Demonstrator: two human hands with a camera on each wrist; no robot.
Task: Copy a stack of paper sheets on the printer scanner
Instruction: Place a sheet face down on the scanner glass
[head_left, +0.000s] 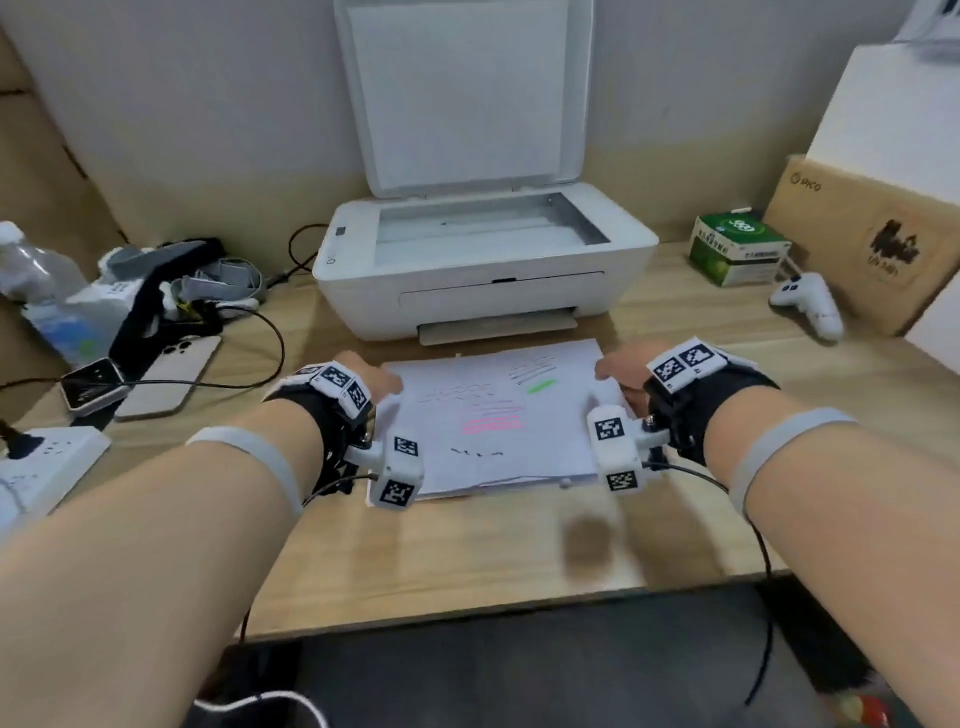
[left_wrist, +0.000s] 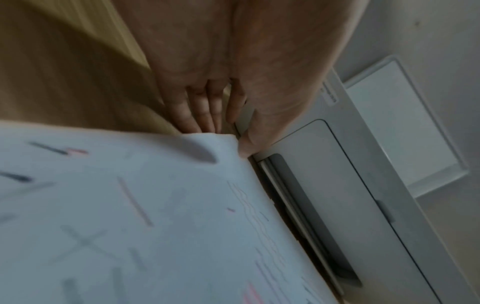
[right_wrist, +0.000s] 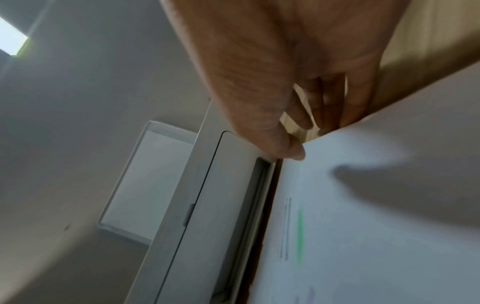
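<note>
Spreading across the scene is a light wooden desk (head_left: 467, 551), and on its far side sits a white flatbed printer (head_left: 483, 275) with its white scanner lid (head_left: 462, 93) raised upright, leaving the grey scanner glass (head_left: 488, 226) bare. Just in front of the printer's output slot, a stack of white paper sheets (head_left: 493, 421) marked with pink, green and black strokes lies on the desk. The left hand (head_left: 371, 376) pinches the stack's far left corner, thumb on top and fingers (left_wrist: 197, 115) under the lifted edge. The right hand (head_left: 621, 366) pinches the far right corner likewise, fingers (right_wrist: 324, 107) beneath. A white game controller (head_left: 808, 304) rests off to the right.
</note>
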